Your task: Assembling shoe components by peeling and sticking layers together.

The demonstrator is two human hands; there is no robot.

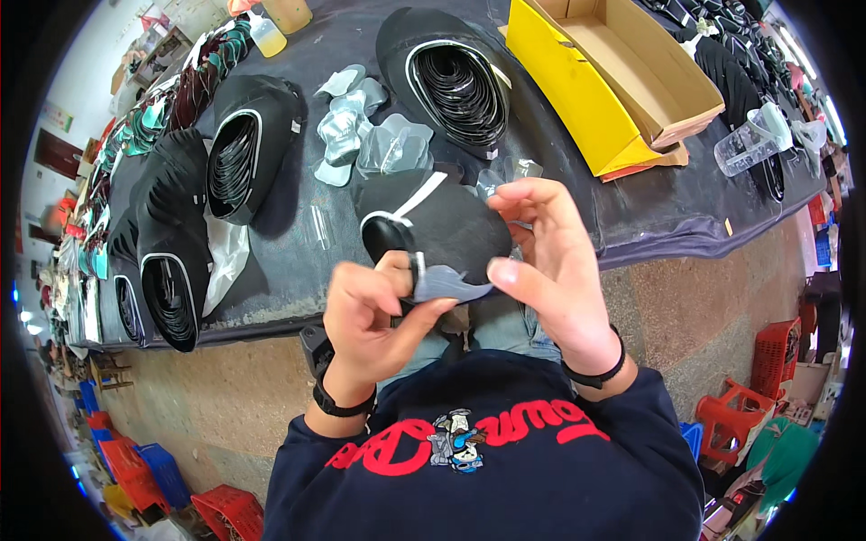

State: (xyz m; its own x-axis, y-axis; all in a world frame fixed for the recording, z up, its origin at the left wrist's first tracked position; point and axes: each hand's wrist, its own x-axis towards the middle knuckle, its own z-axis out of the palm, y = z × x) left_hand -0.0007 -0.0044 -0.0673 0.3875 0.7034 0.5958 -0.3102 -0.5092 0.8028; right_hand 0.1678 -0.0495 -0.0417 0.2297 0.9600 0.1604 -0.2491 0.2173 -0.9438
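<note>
Over the table's near edge I hold a black fabric shoe upper (465, 225) with white trim round its opening. My left hand (370, 316) pinches its near left side, where a bluish translucent plastic piece (446, 285) lies along the upper's near edge. My right hand (564, 275) is curled round the right side, its thumb against the upper near the plastic piece's right end. Just beyond the upper lie several clear plastic pieces (394, 146) of the same look. Whether the plastic piece is attached to the upper, I cannot tell.
Nested stacks of black uppers stand at the back (442, 81) and left (248, 149). An open yellow box (568, 99) sits at the back right, beside a clear plastic cup (753, 142). A bottle of yellow liquid (267, 36) is far left. Red crates (778, 356) stand on the floor.
</note>
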